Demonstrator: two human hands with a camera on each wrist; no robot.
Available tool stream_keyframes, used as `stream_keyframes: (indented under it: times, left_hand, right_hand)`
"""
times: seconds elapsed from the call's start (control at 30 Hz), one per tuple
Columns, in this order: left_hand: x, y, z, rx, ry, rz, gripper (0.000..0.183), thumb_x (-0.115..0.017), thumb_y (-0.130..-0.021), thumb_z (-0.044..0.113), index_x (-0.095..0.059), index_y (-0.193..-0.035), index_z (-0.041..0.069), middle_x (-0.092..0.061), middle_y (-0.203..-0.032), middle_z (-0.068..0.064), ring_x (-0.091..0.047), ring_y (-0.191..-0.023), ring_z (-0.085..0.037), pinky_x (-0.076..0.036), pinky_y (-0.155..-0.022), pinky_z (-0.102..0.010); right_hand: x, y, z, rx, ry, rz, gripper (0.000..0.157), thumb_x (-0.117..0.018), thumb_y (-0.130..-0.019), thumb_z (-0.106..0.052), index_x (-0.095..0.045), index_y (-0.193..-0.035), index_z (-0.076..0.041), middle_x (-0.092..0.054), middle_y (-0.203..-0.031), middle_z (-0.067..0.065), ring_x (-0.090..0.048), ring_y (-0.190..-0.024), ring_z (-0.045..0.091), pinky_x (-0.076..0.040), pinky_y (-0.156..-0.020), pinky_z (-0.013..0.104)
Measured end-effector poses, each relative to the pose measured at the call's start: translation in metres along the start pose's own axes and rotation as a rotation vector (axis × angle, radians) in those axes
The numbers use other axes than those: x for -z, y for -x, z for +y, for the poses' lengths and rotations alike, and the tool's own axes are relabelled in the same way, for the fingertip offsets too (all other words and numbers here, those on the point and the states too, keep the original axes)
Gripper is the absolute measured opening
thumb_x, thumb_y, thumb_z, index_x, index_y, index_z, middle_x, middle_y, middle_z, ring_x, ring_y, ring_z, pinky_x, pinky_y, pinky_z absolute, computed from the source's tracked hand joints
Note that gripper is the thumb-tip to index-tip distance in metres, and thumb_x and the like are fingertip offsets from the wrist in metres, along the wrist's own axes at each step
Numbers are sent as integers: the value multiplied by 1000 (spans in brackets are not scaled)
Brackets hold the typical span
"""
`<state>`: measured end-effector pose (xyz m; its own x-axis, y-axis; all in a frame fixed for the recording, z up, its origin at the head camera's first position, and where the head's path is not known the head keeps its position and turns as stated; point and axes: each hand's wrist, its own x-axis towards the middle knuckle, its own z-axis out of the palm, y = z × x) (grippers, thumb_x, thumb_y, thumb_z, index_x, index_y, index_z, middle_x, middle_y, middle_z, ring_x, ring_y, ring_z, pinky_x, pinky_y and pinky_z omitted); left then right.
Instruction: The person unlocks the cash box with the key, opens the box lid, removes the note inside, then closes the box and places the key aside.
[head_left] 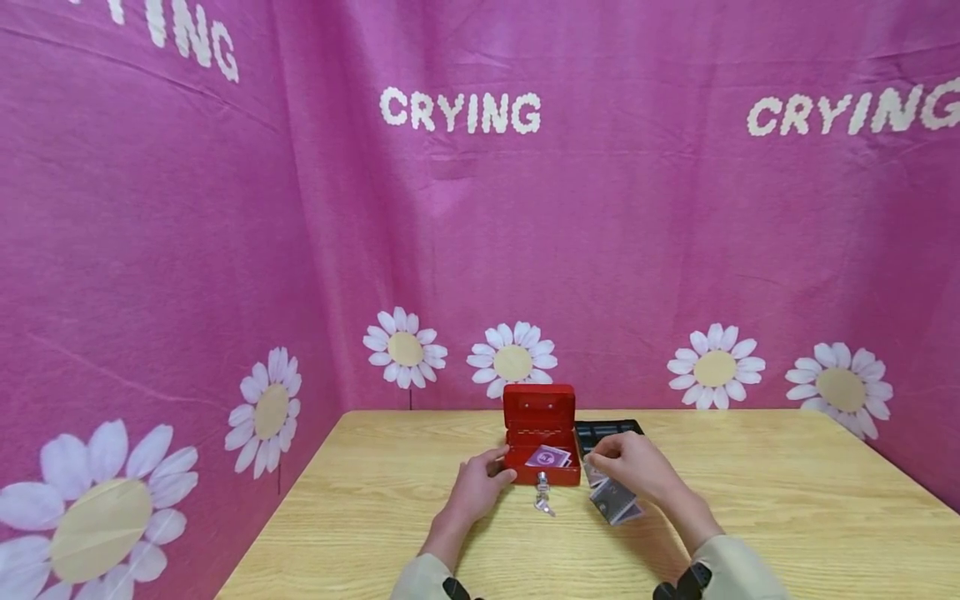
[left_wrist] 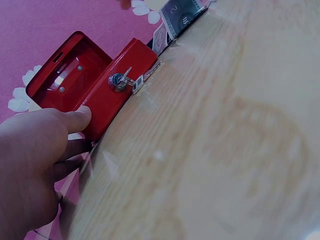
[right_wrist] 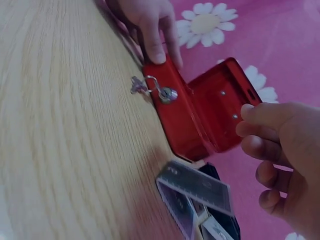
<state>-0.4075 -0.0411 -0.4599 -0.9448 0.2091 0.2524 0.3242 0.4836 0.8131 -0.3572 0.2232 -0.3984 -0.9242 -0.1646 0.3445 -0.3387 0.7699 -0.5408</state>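
Note:
A red cash box [head_left: 525, 477] stands with its lid [head_left: 538, 408] raised. Its front lock [left_wrist: 118, 81] has keys [head_left: 543, 503] hanging from it. Purple play banknotes [head_left: 549, 457] lie inside. My left hand [head_left: 477, 490] grips the box's left front corner, thumb on the front and fingers round the side. To the right of the box, folded grey banknotes [head_left: 615, 502] stand partly upright on the table. Above them is my right hand [head_left: 641, 467], its fingers loosely curled. In the right wrist view, nothing shows between its thumb and fingertips, and the folded banknotes [right_wrist: 197, 185] are apart from it.
A black compartment tray [head_left: 609, 428] lies behind the grey banknotes, partly hidden by my right hand. Both stand on a light wooden table [head_left: 360, 517]. Pink cloth [head_left: 600, 250] with daisies and lettering hangs behind the table and along its left.

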Motion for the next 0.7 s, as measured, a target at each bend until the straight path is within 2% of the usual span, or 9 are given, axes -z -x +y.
stream_keyframes:
  times: [0.23,0.43,0.7]
  left_hand:
    - [1,2,2,28,18,2,46,-63,-98,19,-56,-142,12,-65,-134,-10,-53,-135,-31,-3,-122,-65]
    - [0,1,1,16,9,7,45,-63,-97,19,-56,-141,11,-66,-132,-11,-54,-134,-31,-3,-122,-65]
    - [1,0,0,13,13,3,46,-64,-97,19,-56,-141,11,-66,-132,-10,-54,-134,-30,-3,-122,-65]
  right_hand:
    - [-12,-14,-8,-71,22,-22,16,-70,-91,-25,-77,-87,-11,-72,-79,1,-53,-66,10,-45,-59,26]
    - [-22,-21,-9,-109,45,-35,16,-68,-92,-24,-77,-86,-11,-67,-75,-3,-51,-65,11,-43,-59,27]
    - [-34,-26,-6,-158,25,-58,14,-66,-92,-19,-77,-93,-11,-68,-74,1,-55,-61,10,-44,-58,26]
